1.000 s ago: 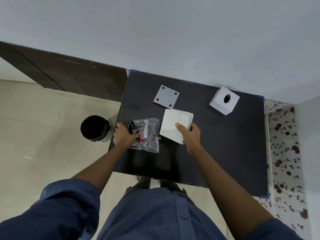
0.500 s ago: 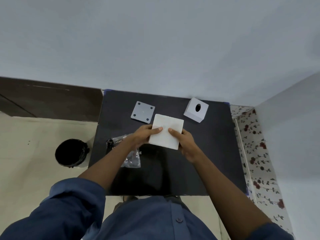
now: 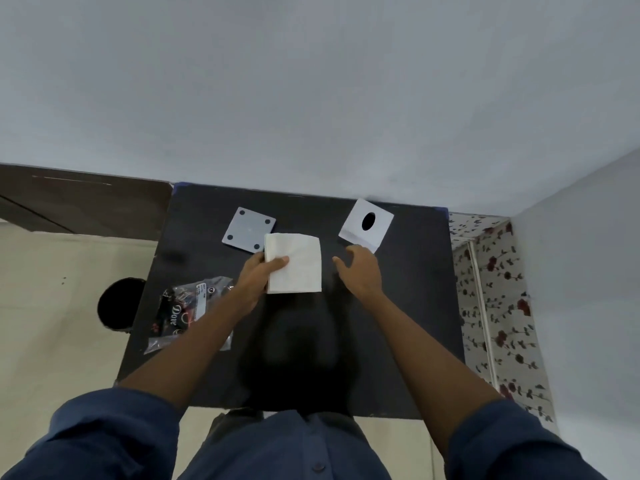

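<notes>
A white folded stack of tissues [image 3: 298,263] is held over the middle of the black table [image 3: 408,306]. My left hand [image 3: 258,280] grips its left edge, thumb on top. My right hand [image 3: 362,271] hovers to the right of the stack with spread fingers, apart from it and holding nothing. A white box with an oval hole [image 3: 367,224] stands just beyond my right hand. A grey square plate with a dark spot near each corner [image 3: 247,228] lies behind the stack on the left.
A clear plastic bag with dark printed contents [image 3: 188,306] lies at the table's left edge, partly under my left forearm. A black round bin [image 3: 116,303] stands on the floor to the left. A wall runs behind the table; flowered cloth [image 3: 495,306] on the right.
My left hand left the plastic bag and took the tissue stack's left edge. My right hand let go of the stack and moved right, toward the white box.
</notes>
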